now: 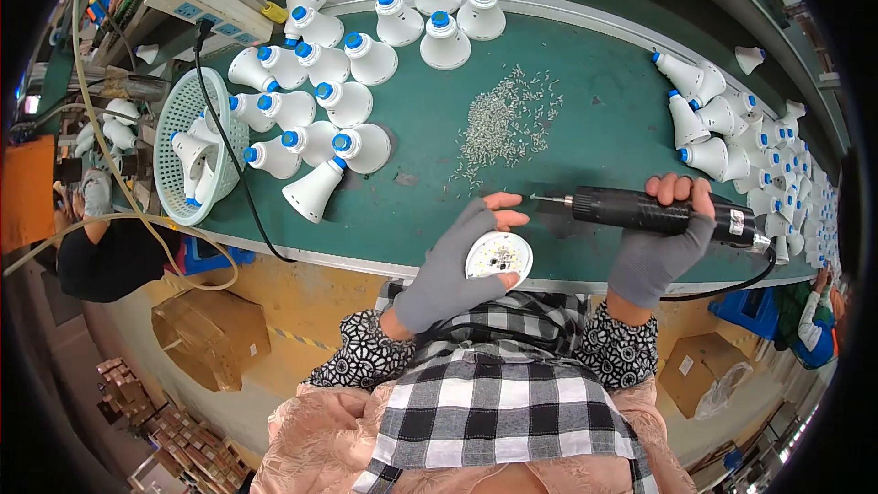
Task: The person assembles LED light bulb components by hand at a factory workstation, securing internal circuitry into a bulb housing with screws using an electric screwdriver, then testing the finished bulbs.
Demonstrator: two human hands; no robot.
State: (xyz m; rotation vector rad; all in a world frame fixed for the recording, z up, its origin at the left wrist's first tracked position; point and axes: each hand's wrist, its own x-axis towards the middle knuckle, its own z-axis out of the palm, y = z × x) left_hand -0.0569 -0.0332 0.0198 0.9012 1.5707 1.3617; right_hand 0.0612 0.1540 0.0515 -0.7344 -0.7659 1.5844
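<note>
In my left hand [448,261], in a grey fingerless glove, rests a white LED bulb [485,270] with its round circuit board facing up. My thumb lies against the bulb's rim, and my index and middle fingers reach toward the driver's tip. My right hand [666,242], also gloved, is wrapped round a black electric screwdriver [631,209], held level with its bit pointing left. The bit's tip is just beside my left fingertips; whether a screw sits on it is too small to tell. Beyond my hands, a pile of small screws [501,128] lies on the green table [412,210].
White bulb housings with blue caps [370,59] stand at the left and back, with more bulb housings [722,119] crowded at the right. A pale green basket [165,160] holds several. A power strip [197,5] with a black cable is at back left. Other people work at both sides.
</note>
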